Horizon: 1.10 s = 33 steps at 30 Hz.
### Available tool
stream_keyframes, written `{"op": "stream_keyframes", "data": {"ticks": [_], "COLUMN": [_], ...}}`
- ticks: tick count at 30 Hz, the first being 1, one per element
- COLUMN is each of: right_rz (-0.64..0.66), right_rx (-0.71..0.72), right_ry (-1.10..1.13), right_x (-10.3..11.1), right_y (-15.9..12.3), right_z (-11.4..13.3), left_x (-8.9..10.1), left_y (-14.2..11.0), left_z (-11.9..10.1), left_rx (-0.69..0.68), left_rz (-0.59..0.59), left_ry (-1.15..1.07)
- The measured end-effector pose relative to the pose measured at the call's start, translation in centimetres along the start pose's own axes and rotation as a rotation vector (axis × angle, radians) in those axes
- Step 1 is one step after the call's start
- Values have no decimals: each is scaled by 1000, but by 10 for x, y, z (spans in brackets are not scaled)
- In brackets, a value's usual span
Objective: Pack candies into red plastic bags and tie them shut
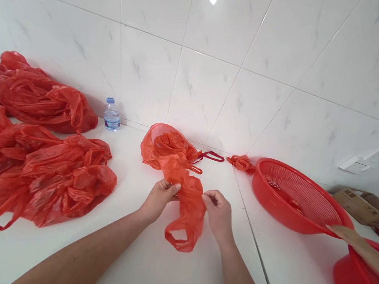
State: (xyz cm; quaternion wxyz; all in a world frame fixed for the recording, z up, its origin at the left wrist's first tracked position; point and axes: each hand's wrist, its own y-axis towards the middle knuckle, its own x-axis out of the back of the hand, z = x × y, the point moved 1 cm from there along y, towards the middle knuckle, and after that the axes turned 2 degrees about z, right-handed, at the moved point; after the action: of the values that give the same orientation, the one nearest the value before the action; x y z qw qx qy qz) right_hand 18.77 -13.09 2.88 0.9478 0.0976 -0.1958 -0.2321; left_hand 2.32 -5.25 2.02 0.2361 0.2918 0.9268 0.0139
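Both my hands hold a thin red plastic bag (192, 200) over the middle of the white table. My left hand (160, 200) pinches its left side between thumb and fingers. On the opposite side, the fingertips of my right hand (217, 212) are closed on the bag's edge. Its looped handle hangs toward me. Just behind it, an opened red bag (151, 145) holds a crumpled bundle of red plastic (171, 145), which the held bag's far end overlaps. A dark red strap (213, 156) lies to the right of that bundle.
Several filled red bags (71, 185) are heaped at left near a water bottle (112, 114). At right stand a red mesh basket (269, 207) and a second red basket (350, 282), with another person's arm (369, 252) reaching over. A cardboard box (362, 208) sits by the wall.
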Motion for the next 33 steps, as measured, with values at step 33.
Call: {"op": "stream_keyframes", "data": {"ticks": [33], "right_rz": [138], "right_rx": [-292], "right_ry": [707], "right_x": [-1], "right_y": [7], "right_z": [-19], "left_x": [4], "left_y": [1], "left_z": [5], "left_rx": [41], "left_rz": [-87], "left_ry": [204]}}
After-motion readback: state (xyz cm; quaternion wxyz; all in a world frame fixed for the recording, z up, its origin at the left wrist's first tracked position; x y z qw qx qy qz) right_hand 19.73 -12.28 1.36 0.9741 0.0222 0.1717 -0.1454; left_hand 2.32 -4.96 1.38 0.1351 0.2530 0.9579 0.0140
